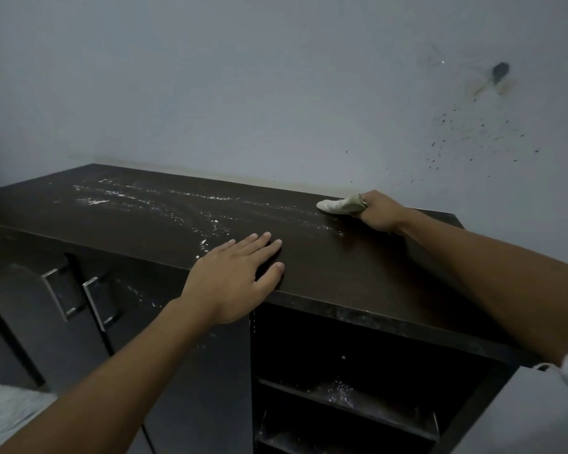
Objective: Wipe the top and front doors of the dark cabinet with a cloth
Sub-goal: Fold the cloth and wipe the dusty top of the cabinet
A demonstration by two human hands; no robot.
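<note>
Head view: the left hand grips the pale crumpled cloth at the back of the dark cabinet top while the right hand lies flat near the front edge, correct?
Hands swapped. In the head view the right hand grips the pale crumpled cloth; the left hand lies flat.

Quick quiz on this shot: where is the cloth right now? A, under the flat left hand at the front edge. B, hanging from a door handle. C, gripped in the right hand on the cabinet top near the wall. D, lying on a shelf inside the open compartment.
C: the right hand grips the cloth on the cabinet top by the wall, while the left hand lies flat and bare.
</note>
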